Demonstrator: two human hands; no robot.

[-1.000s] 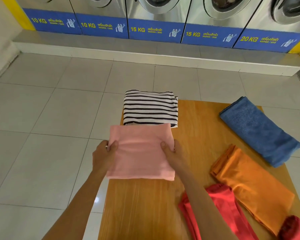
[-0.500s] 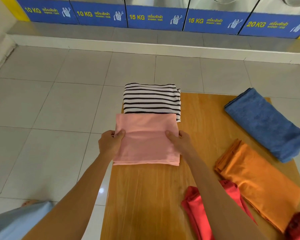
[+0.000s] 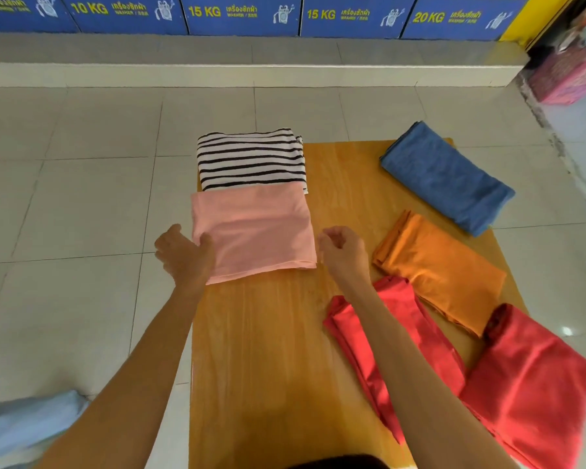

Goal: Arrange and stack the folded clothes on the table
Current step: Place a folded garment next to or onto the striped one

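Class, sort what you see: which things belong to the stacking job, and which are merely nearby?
Belongs to the job:
striped top
pink cloth
blue towel
orange cloth
red garments
wooden table

Merely nearby:
washer panels
pink bag

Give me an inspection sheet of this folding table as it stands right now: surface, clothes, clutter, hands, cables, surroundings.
Surface: wooden table, bare down the near middle.
Job's things: striped shirt folded at the far left corner; pink cloth folded just in front of it, its far edge meeting or slightly covering the stripes; blue towel at the far right; orange cloth nearer; two red garments at the near right.
Clutter: nothing seen.
Hands: left hand open, at the pink cloth's left edge; right hand loosely curled, empty, just off its right edge.
Cables: nothing seen.
Surroundings: tiled floor; blue washer panels marked 10, 15 and 20 KG.
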